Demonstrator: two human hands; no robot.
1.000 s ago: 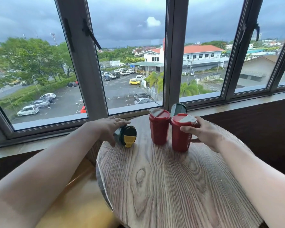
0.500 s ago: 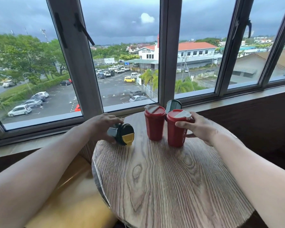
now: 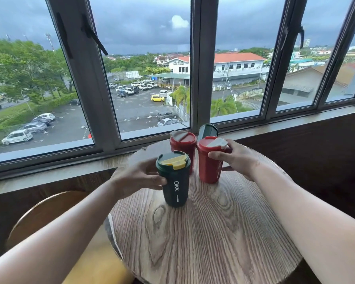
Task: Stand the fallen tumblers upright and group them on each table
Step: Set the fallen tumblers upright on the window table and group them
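Left hand (image 3: 139,177) wrapped around the green tumbler (image 3: 173,179), yellow lid flap, upright on the round wooden surface (image 3: 203,242). Right hand (image 3: 237,158) grips the near red tumbler (image 3: 209,160), upright, grey lid flap. Second red tumbler (image 3: 180,143) stands behind, between the two held ones. Another dark green tumbler (image 3: 207,131) at the back, mostly hidden; upright or tilted, can't tell. All four near the window (image 3: 152,68) edge, close together.
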